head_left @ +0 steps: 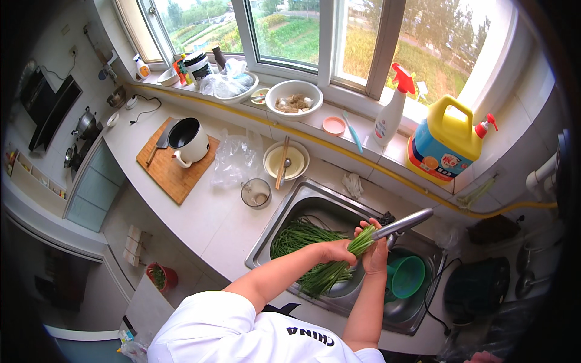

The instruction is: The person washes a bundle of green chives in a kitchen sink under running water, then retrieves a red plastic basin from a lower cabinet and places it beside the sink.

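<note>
My left hand [339, 252] is closed around a bunch of long green chives [327, 277], whose leaves trail down into the left sink basin [313, 206]. Cupped about the pale cut ends [361, 241] is my right hand [376, 256], its fingers behind them and its palm turned up. The ends sit right at the mouth of the metal faucet [403, 224]; whether water runs is hard to tell. More loose chives [295, 238] lie in the same basin, left of my hands. In the right basin, beside my right wrist, stands a green plastic container [408, 277].
Left of the sink are a glass cup [256, 193], a bowl with chopsticks and spoon [284, 160], a plastic bag [237, 156], and a cutting board [179, 186] bearing a cleaver [160, 143] and white pot [193, 145]. A yellow detergent jug [447, 136] and spray bottle [389, 115] line the sill.
</note>
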A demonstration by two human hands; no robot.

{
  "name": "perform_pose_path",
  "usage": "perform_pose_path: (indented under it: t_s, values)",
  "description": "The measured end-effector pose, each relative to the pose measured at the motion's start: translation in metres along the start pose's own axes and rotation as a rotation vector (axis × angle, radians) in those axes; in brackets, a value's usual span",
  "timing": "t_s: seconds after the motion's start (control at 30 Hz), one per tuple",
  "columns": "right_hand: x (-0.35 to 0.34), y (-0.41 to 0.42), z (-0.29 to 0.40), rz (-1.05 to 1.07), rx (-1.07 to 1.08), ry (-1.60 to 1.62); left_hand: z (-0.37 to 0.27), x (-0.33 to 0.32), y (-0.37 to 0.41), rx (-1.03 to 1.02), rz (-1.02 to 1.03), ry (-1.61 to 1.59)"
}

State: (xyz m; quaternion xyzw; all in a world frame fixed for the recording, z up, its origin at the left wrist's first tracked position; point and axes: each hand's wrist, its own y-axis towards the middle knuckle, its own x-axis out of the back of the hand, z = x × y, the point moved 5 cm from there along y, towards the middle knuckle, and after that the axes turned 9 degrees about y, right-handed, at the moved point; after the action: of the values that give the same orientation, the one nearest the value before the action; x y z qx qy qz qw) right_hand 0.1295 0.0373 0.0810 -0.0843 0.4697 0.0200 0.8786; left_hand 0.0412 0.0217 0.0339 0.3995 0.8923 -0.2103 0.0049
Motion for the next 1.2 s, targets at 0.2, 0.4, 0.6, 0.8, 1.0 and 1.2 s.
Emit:
perform_pose_path:
  t_s: [0.2,0.4,0.6,0.8,1.0,1.2]
  values:
    - [0.007,0.004,-0.005,-0.029,-0.12,-0.166,-0.007,-0.004,-0.007,0.01,0.166,-0.241]
    - [0.03,0.013,-0.018,-0.205,0.027,-0.245,0.008,-0.002,0.001,0.109,0.067,-0.186]
    - [0.019,0.008,-0.011,-0.119,0.024,-0.149,0.005,-0.001,-0.001,0.118,0.054,-0.201]
    - [0.029,-0.003,-0.016,-0.017,-0.001,-0.128,-0.003,0.007,0.007,0.015,-0.028,-0.009]
    - [0.023,-0.008,-0.016,0.036,-0.161,-0.34,-0.008,-0.002,0.005,-0.03,0.054,-0.101]
    - [0.019,-0.012,-0.012,-0.064,-0.167,-0.415,-0.016,0.0,0.005,-0.088,0.033,0.072]
